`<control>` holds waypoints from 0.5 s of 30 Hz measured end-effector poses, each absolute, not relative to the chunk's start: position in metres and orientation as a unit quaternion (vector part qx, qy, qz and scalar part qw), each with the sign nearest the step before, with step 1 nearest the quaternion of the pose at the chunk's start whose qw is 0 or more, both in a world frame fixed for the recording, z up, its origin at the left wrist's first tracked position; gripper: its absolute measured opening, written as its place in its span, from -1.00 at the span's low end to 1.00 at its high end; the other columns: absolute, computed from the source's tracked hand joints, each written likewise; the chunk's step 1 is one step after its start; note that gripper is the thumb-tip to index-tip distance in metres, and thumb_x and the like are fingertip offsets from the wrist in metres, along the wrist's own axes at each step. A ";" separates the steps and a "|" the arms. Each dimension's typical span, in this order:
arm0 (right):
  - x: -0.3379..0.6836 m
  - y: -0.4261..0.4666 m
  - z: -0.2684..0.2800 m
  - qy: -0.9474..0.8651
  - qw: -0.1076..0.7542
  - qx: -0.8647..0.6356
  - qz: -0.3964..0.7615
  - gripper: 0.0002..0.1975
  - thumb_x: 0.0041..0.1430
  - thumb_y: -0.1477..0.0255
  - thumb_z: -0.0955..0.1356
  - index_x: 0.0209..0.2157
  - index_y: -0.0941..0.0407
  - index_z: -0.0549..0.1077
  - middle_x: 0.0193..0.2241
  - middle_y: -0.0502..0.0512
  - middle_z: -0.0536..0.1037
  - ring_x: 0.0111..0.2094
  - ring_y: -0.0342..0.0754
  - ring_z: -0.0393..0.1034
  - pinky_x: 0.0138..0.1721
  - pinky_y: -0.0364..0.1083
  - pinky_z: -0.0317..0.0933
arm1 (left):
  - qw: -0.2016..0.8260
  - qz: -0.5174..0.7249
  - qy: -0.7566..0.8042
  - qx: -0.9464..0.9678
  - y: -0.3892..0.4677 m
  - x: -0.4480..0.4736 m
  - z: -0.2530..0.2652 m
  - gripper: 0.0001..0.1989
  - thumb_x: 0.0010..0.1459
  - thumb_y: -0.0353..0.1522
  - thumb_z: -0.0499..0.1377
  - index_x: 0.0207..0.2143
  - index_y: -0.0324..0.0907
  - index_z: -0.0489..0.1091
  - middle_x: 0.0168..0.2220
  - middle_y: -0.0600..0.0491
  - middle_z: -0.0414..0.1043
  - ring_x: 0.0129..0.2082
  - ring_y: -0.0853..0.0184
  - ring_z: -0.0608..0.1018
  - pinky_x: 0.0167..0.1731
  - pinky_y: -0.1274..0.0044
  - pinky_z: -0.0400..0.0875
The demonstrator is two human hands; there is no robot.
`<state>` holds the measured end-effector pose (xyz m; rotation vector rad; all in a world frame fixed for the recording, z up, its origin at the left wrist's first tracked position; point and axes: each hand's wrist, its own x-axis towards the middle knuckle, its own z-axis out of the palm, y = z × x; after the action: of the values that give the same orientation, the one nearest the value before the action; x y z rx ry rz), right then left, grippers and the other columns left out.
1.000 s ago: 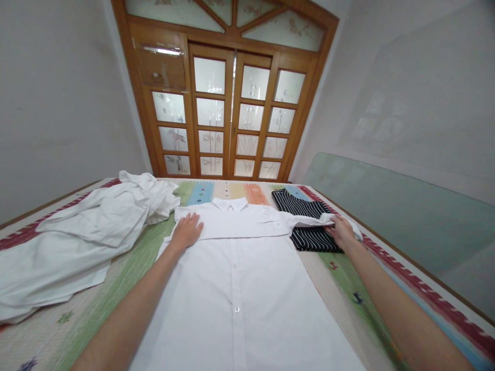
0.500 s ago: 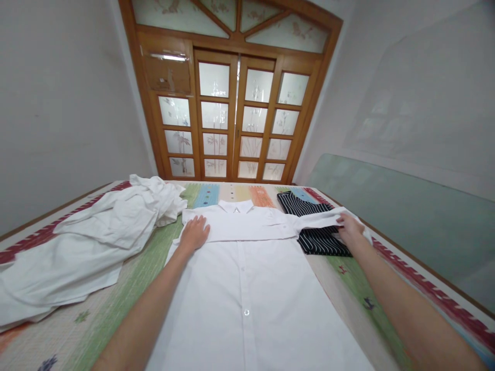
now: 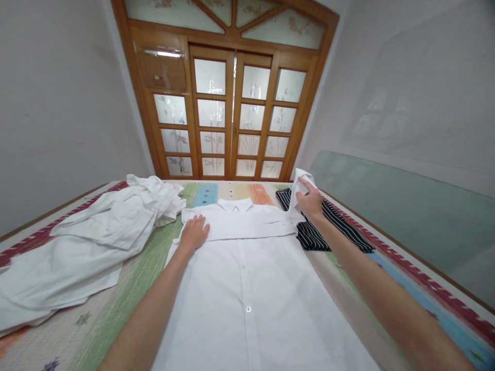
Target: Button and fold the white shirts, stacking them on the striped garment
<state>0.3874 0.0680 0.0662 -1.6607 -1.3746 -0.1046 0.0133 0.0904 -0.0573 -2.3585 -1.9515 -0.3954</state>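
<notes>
A white button-up shirt (image 3: 247,288) lies front side up before me, its collar pointing away. One sleeve runs folded straight across its chest. My left hand (image 3: 194,233) rests flat with fingers spread on the shoulder end of that folded sleeve, at the shirt's left edge. At the right shoulder, my right hand (image 3: 309,198) pinches the end of a white sleeve (image 3: 297,198) and holds it raised above the bed. Beneath the right hand and forearm lies a folded black garment with white stripes (image 3: 344,226), partly hidden by them.
A heap of white clothing (image 3: 96,242) lies on the left. All of it rests on a colourful striped bed cover (image 3: 131,304). A pale green board (image 3: 386,206) stands along the right wall. Wooden doors with glass panes (image 3: 232,118) are at the back.
My right hand has moved inward and up, bringing the sleeve end from stretched out rightward to raised near the shoulder. More of the striped garment shows. My left hand stays in place.
</notes>
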 end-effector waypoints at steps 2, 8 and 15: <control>0.358 0.067 0.060 -0.625 0.409 -0.664 -0.038 -0.36 0.06 0.53 0.22 0.23 0.22 0.30 -0.19 0.19 0.58 -0.25 0.04 0.43 -0.02 0.00 0.25 | 0.028 -0.121 -0.634 -0.763 0.089 0.014 -0.056 -0.53 0.31 -0.30 -0.11 0.19 -0.29 0.24 0.26 -0.17 0.22 0.30 0.13 0.20 0.25 0.28 0.05; 0.291 0.052 0.012 -0.822 0.162 -0.535 0.105 -0.35 0.09 0.53 0.28 0.26 0.15 0.25 -0.10 0.17 0.55 -0.12 0.05 0.40 0.01 -0.02 0.23 | 0.026 -0.104 -0.637 -0.764 0.084 0.015 -0.051 -0.51 0.33 -0.29 -0.14 0.19 -0.35 0.23 0.27 -0.20 0.21 0.31 0.14 0.18 0.26 0.32 0.04; 0.287 0.037 -0.016 -0.801 0.242 -0.490 0.244 -0.36 0.10 0.46 0.35 0.25 0.12 0.25 -0.10 0.12 0.53 -0.08 0.03 0.40 0.04 0.00 0.25 | 0.031 -0.118 -0.629 -0.768 0.085 0.014 -0.052 -0.55 0.31 -0.32 -0.10 0.17 -0.30 0.27 0.26 -0.18 0.22 0.30 0.12 0.21 0.25 0.27 0.08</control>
<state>0.2866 0.0372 -0.0158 -1.3407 -2.1894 0.6667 0.0141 0.0848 -0.0515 -2.3666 -1.9382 -0.3633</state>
